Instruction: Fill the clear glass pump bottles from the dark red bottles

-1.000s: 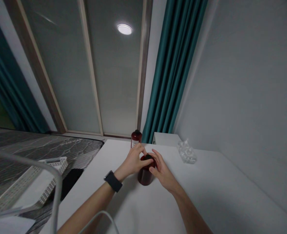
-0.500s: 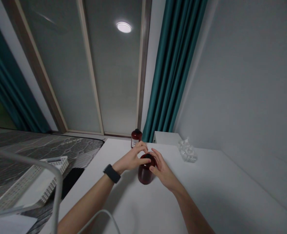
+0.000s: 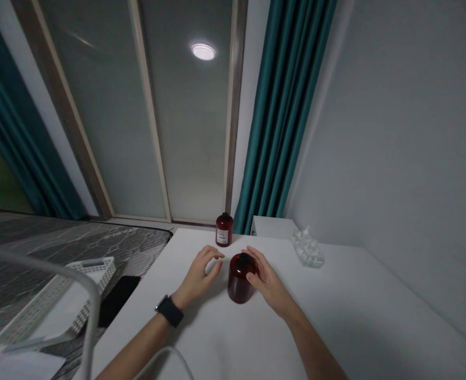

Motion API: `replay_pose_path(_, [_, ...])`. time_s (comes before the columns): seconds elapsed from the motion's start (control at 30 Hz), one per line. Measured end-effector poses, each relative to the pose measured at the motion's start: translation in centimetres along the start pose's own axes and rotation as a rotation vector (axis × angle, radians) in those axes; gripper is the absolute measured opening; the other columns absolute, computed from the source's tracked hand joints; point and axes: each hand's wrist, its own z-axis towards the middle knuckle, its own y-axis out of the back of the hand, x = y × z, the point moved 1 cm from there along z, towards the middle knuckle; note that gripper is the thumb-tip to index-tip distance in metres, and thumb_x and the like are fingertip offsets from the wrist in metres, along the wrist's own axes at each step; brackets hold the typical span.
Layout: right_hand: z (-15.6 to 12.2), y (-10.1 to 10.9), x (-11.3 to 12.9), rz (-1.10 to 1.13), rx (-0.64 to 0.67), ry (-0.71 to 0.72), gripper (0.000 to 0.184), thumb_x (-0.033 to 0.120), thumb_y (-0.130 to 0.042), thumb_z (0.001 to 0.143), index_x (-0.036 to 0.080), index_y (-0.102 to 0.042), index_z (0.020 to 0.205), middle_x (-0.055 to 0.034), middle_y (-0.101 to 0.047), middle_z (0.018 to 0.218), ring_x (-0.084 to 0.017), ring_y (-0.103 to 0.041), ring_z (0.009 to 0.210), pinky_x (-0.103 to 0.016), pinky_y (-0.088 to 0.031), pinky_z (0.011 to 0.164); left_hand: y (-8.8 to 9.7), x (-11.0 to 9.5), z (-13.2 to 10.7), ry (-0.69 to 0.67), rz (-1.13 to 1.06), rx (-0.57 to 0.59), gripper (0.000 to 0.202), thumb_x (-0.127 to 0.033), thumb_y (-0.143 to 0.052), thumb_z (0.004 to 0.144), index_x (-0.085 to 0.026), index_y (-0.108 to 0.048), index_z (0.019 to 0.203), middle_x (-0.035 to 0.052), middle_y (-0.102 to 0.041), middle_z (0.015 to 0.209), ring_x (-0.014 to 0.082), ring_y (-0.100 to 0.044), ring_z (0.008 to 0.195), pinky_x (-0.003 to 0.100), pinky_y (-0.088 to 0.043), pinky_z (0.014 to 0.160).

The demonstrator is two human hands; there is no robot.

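Observation:
A dark red plastic bottle with a black cap stands upright on the white table, and its cap is partly hidden by my fingers. My right hand cups the bottle's right shoulder, thumb against it. Just left of the bottle, not touching it, is my left hand, fingers apart and holding nothing. A black smartwatch circles my left wrist. Farther back near the table's far edge stands a smaller dark red bottle with a white label.
Crumpled clear plastic lies at the far right of the table, by a white cabinet. Beyond the table's left edge are a white perforated basket and a black phone. A white cable crosses the near edge.
My left hand has come off the bottle's cap and moved left, its fingers opening. My right hand stays against the bottle, which remains in place.

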Motion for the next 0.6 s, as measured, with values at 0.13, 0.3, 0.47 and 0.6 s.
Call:
replay_pose_path(0.13, [-0.1, -0.1, 0.3, -0.129, -0.004, 0.071, 0.045, 0.036, -0.059, 0.095, 0.032, -0.05, 0.139, -0.0071, -0.049, 0.147, -0.024, -0.043, 0.14, -0.046, -0.029, 0.12, -0.4, 0.3, -1.8, -0.005, 0.059, 0.034, 0.016, -0.017, -0.047, 0.096, -0.019, -0.062, 0.103, 0.0067, -0.061, 0.095, 0.0229, -0.058, 0.092, 0.039, -0.048, 0.084])
replay_pose_path(0.3, [-0.1, -1.1, 0.5, -0.337, -0.191, 0.195, 0.037, 0.032, -0.069, 0.086, 0.029, -0.06, 0.121, -0.0084, -0.055, 0.124, -0.027, -0.053, 0.122, -0.048, -0.041, 0.11, -1.6, -1.2, -2.5, -0.067, 0.025, 0.022, 0.028, -0.017, -0.052, 0.092, -0.021, -0.053, 0.12, 0.0077, -0.06, 0.102, 0.0232, -0.057, 0.095, 0.04, -0.049, 0.085])
replay_pose_path(0.47, [-0.3, -1.4, 1.1, -0.424, -0.251, 0.216, 0.026, 0.037, -0.059, 0.092, 0.027, -0.065, 0.115, -0.0095, -0.057, 0.117, -0.028, -0.053, 0.121, -0.049, -0.04, 0.109, -2.2, -1.3, -2.7, -0.115, 0.027, 0.02, 0.052, -0.018, -0.059, 0.088, -0.024, -0.044, 0.137, 0.0112, -0.053, 0.12, 0.0263, -0.054, 0.11, 0.045, -0.05, 0.095])
replay_pose_path(0.6, [-0.3, -1.1, 1.3, -0.272, -0.165, 0.174, 0.027, 0.037, -0.044, 0.101, 0.028, -0.064, 0.117, -0.009, -0.059, 0.135, -0.026, -0.049, 0.134, -0.049, -0.033, 0.116, -2.1, -1.1, -2.7, -0.08, 0.066, 0.048, 0.049, -0.015, -0.051, 0.094, -0.028, -0.045, 0.141, 0.0102, -0.053, 0.119, 0.0253, -0.054, 0.111, 0.045, -0.05, 0.097])
